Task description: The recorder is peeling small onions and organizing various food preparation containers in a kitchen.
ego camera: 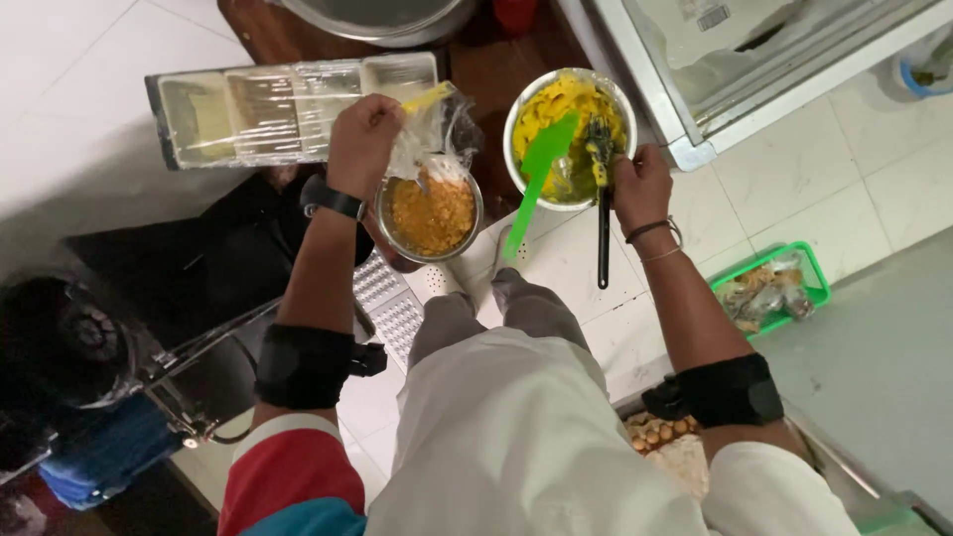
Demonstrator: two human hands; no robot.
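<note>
The person looks straight down over a white apron (516,437) at two metal bowls held out in front of the body. The left hand (362,144) is closed in a fist around a bunched clear plastic bag (429,139) and a thin yellow utensil (429,97) whose end sticks out to the right above the fingers. The bag hangs down into the small steel bowl (430,216), which is filled with orange-brown crumbly food and sits just below and to the right of that hand. A black watch (333,201) is on the left wrist, and a black band (303,365) wraps the forearm.

The right hand (640,184) is curled shut around the black handle of a whisk-like tool (603,213); the handle points down toward the person, and the working end, smeared with yellow, rests in the larger steel bowl (568,134). That bowl holds a yellow mixture and lies just left of the right hand. A green spatula (534,179) leans out of it, blade in the mixture, handle slanting down to the left between the two bowls. Thin bracelets circle the right wrist.

Behind the left hand lies a long clear plastic tray (288,109) with compartments. A green basket (769,288) with wrapped items sits on the white tiled floor (794,189) to the right.
</note>
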